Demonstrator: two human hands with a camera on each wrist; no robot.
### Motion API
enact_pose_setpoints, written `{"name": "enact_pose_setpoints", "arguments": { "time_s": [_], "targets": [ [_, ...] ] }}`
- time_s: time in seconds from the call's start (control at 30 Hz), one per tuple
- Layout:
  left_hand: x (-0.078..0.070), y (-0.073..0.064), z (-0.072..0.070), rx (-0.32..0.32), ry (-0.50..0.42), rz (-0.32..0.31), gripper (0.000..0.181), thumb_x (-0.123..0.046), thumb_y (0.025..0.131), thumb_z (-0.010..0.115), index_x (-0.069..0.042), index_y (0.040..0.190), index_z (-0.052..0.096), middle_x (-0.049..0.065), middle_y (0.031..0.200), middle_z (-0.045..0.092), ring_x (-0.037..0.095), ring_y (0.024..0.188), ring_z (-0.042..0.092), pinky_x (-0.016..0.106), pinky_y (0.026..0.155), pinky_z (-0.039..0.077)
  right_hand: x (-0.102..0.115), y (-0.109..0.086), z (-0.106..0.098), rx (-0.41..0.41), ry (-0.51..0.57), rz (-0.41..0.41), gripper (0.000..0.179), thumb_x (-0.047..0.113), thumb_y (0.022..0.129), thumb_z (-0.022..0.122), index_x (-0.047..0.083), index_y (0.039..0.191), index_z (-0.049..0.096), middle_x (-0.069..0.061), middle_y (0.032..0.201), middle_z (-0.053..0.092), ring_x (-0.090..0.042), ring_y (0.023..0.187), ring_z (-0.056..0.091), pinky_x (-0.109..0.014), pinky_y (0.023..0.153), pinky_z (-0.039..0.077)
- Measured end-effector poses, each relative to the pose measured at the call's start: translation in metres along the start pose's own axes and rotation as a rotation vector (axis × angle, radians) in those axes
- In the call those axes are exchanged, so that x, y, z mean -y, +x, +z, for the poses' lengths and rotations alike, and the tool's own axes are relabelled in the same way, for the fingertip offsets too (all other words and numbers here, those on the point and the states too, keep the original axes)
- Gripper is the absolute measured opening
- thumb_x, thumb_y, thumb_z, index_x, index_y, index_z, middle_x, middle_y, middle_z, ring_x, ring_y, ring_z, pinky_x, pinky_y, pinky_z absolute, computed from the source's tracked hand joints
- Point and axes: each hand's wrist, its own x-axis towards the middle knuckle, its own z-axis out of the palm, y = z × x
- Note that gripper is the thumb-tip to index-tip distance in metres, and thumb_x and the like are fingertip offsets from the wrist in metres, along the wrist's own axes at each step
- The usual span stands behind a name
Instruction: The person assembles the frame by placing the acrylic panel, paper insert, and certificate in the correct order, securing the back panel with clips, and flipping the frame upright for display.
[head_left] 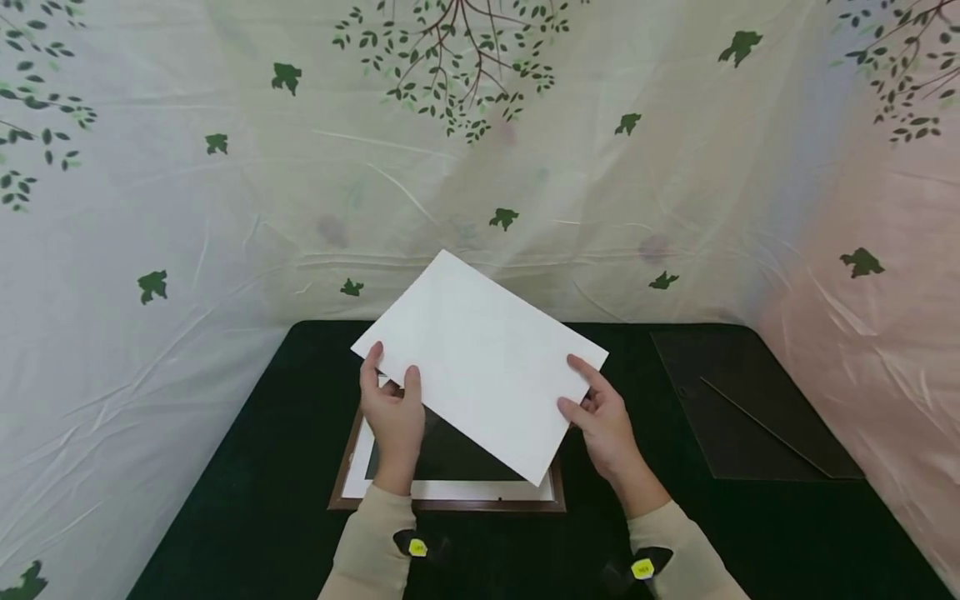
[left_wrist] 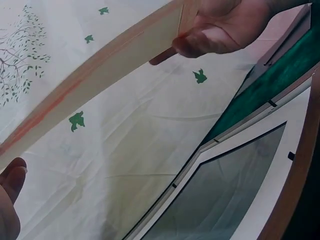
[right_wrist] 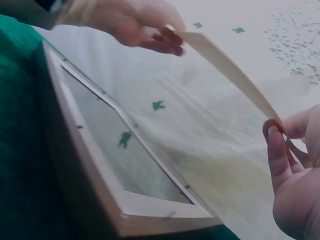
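Both hands hold a white sheet (head_left: 480, 358) tilted above a picture frame. My left hand (head_left: 396, 425) grips its lower left edge, thumb on the upper face. At the right end, my right hand (head_left: 609, 429) pinches the edge between thumb and fingers. From below, the left wrist view shows a pinkish-orange band along the sheet's underside (left_wrist: 100, 67). The brown picture frame (head_left: 450, 506) lies on the table, partly hidden by the sheet and left hand. Inside it are a white border (head_left: 468, 490) and a glassy dark middle (right_wrist: 145, 160), with small dark tabs around the inner rim.
A dark flat panel (head_left: 757, 442) lies at the table's right side, with a thin strip (head_left: 765, 427) slanting across it. Dark green cloth (head_left: 255, 483) covers the table. Behind and at the sides hangs a pale curtain (head_left: 225, 217) printed with leaves and branches.
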Motion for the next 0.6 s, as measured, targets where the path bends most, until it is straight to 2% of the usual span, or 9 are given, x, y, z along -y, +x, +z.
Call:
{"name": "enact_pose_setpoints", "arguments": {
  "time_s": [0.1,0.2,0.27,0.33,0.43,0.53,0.6],
  "targets": [
    [-0.01,-0.001,0.001,0.003,0.015,-0.002,0.057,-0.005,0.093,0.061,-0.011,0.145,0.037,0.012,0.13,0.048,0.019,0.086,0.064,0.021,0.067,0.053,0.005,0.002,-0.012,0.047,0.028,-0.015,0.063,0.005,0.093,0.062,0.009,0.149,0.033,-0.018,0.135,0.043,-0.016,0.098,0.065,-0.033,0.08,0.055],
    [-0.027,-0.002,0.003,-0.008,0.086,0.036,0.056,-0.002,0.093,0.059,-0.004,0.144,0.038,0.016,0.134,0.048,0.018,0.077,0.058,0.018,0.063,0.047,0.008,0.004,-0.023,0.094,0.061,-0.02,0.062,0.004,0.094,0.06,0.008,0.149,0.03,-0.016,0.134,0.043,-0.015,0.099,0.066,-0.033,0.08,0.055],
    [-0.036,-0.002,0.002,-0.018,0.138,0.05,0.054,-0.001,0.093,0.058,-0.001,0.143,0.038,0.019,0.133,0.048,0.019,0.082,0.055,0.02,0.067,0.045,0.01,0.005,-0.03,0.108,0.077,-0.017,0.061,0.003,0.095,0.058,0.007,0.149,0.03,-0.014,0.132,0.045,-0.015,0.098,0.066,-0.032,0.08,0.055],
    [-0.04,0.0,-0.001,-0.022,0.183,0.05,0.053,-0.001,0.093,0.058,0.0,0.142,0.039,0.02,0.13,0.05,0.023,0.089,0.054,0.024,0.075,0.044,0.01,0.006,-0.036,0.114,0.094,-0.011,0.06,0.003,0.096,0.057,0.006,0.149,0.031,-0.011,0.13,0.048,-0.015,0.098,0.066,-0.031,0.08,0.055],
    [-0.029,0.007,-0.012,0.002,0.23,0.031,0.051,-0.004,0.093,0.059,-0.005,0.141,0.043,0.016,0.12,0.055,0.021,0.107,0.054,0.025,0.086,0.044,0.01,0.007,-0.042,0.111,0.114,0.001,0.057,0.004,0.096,0.057,0.005,0.148,0.032,-0.009,0.127,0.052,-0.015,0.098,0.067,-0.031,0.08,0.055],
    [-0.015,0.013,-0.027,0.076,0.298,0.031,0.049,-0.007,0.092,0.061,-0.011,0.139,0.047,0.012,0.111,0.059,0.021,0.101,0.06,0.018,0.079,0.048,0.01,0.008,-0.044,0.108,0.136,0.022,0.055,0.006,0.096,0.057,0.003,0.146,0.035,-0.006,0.124,0.056,-0.015,0.099,0.066,-0.03,0.08,0.055],
    [-0.011,0.014,-0.037,0.154,0.357,0.038,0.047,-0.009,0.092,0.062,-0.012,0.137,0.05,0.01,0.106,0.061,0.019,0.093,0.062,0.017,0.071,0.051,0.009,0.009,-0.045,0.104,0.14,0.045,0.052,0.008,0.096,0.058,0.002,0.144,0.037,-0.005,0.123,0.059,-0.014,0.099,0.066,-0.028,0.08,0.055]
  ]
}}
